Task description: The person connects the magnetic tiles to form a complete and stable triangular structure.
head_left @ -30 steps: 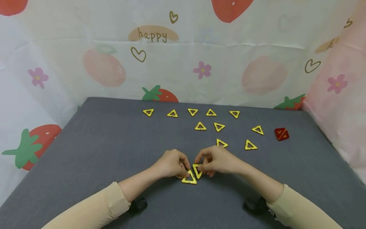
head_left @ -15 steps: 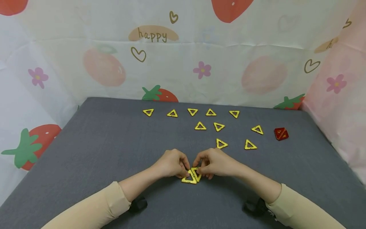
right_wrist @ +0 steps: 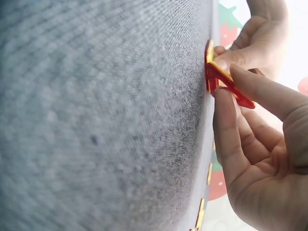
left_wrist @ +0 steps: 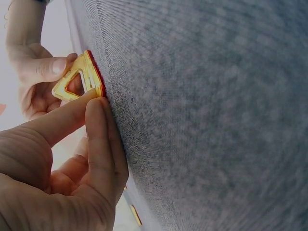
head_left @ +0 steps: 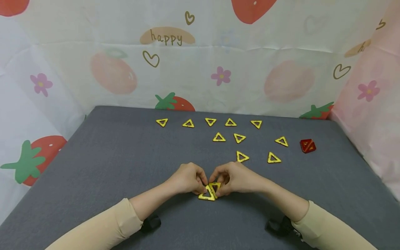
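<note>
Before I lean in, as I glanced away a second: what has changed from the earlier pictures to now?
The right hand has brought the right triangle left and towards the person until its edge meets the left triangle, and has now tilted it up. Nothing was newly gripped or let go. The left hand, left triangle, other yellow triangles and red piece stayed put.

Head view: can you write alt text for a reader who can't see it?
A person's left hand and right hand each pinch one of two yellow triangular frames meeting on a dark gray table. Beyond them lie ten more yellow frames, with a red piece farthest right.
</note>
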`<state>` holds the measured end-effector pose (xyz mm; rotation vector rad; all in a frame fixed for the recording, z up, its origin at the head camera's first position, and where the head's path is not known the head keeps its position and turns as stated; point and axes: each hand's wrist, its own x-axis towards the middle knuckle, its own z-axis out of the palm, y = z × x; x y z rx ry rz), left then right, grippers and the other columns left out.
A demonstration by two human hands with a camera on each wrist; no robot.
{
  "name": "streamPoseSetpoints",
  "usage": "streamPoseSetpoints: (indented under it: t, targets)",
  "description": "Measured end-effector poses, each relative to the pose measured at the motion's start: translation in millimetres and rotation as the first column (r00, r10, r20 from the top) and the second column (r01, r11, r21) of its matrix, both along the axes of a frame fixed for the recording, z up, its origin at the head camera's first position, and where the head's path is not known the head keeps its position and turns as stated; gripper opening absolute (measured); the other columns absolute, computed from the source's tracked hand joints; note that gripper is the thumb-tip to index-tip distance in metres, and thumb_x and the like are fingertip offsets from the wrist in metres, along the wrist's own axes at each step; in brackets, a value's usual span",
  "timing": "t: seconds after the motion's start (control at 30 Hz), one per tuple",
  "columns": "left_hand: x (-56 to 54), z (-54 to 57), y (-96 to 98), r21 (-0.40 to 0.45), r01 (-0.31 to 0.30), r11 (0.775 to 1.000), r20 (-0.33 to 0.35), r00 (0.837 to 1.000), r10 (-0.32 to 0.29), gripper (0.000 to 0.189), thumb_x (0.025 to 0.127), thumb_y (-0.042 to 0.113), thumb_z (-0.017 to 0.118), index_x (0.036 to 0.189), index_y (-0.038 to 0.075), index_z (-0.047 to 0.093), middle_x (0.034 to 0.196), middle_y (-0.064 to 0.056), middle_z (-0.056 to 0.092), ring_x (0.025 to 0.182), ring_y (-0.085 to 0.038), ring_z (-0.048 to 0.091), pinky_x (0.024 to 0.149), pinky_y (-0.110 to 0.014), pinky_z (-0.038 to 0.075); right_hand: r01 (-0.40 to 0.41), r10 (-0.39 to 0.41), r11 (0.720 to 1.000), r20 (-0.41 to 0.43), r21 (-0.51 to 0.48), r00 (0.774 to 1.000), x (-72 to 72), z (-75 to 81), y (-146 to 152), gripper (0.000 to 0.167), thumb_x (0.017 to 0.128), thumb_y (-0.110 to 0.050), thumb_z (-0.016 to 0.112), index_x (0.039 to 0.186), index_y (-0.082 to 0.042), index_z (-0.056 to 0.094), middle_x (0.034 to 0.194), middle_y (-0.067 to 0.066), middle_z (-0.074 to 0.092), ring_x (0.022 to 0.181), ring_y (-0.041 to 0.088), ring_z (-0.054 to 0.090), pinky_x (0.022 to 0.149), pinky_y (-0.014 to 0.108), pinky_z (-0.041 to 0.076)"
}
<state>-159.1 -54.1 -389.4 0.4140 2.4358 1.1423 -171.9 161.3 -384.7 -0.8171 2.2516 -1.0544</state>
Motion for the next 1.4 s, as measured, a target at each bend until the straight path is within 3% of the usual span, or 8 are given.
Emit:
streamPoseSetpoints:
  t: [0.33, 0.53, 0.8, 1.4]
  targets:
    - [1.0, 1.7, -0.4, 0.001, 0.017, 1.0, -0.024, 1.0, -0.017, 0.014, 0.072, 0.003, 0.084, 0.082, 0.006, 0.074, 0.067, -0.005, 0.072, 0.055, -0.008, 0.066, 0.054, -0.023, 0.055, -0.025, 0.033, 0.994, 0.076, -0.107, 0.997, -0.7, -4.7, 0, 0.038, 0.078, -0.012, 0.083, 0.114, -0.01, 0.072, 0.093, 0.011, 0.074, 0.077, 0.01, 0.071, 0.067, 0.025, 0.058]
    - [1.2, 2.8, 0.4, 0.011, 0.019, 1.0, -0.014, 1.0, -0.019, 0.013, 0.073, 0.003, 0.083, 0.081, 0.007, 0.073, 0.065, 0.0, 0.071, 0.054, -0.005, 0.065, 0.054, -0.021, 0.055, -0.021, 0.03, 0.994, 0.088, -0.103, 0.996, -0.7, -6.6, 1, 0.038, 0.078, -0.012, 0.083, 0.114, -0.009, 0.071, 0.093, 0.011, 0.074, 0.075, 0.008, 0.069, 0.066, 0.023, 0.057]
    - [-0.1, 1.0, 0.7, 0.019, 0.012, 1.0, -0.01, 1.0, -0.012, 0.014, 0.072, 0.002, 0.084, 0.081, 0.005, 0.073, 0.068, -0.005, 0.072, 0.055, -0.007, 0.066, 0.054, -0.021, 0.055, -0.054, 0.065, 0.992, 0.094, -0.114, 0.993, -2.3, -8.4, 1, 0.039, 0.078, -0.012, 0.083, 0.114, -0.008, 0.068, 0.095, 0.012, 0.072, 0.078, 0.008, 0.068, 0.068, 0.024, 0.057]
    - [-3.0, 2.8, -5.2, 0.046, 0.031, 0.998, 0.035, 0.999, -0.033, 0.011, 0.077, 0.0, 0.079, 0.087, 0.003, 0.073, 0.072, -0.008, 0.074, 0.058, -0.009, 0.068, 0.058, -0.025, 0.058, -0.042, 0.051, 0.993, 0.083, -0.11, 0.995, -3.8, -12.9, 0, 0.037, 0.076, -0.013, 0.085, 0.11, -0.009, 0.07, 0.091, 0.01, 0.072, 0.075, 0.006, 0.066, 0.064, 0.022, 0.055]
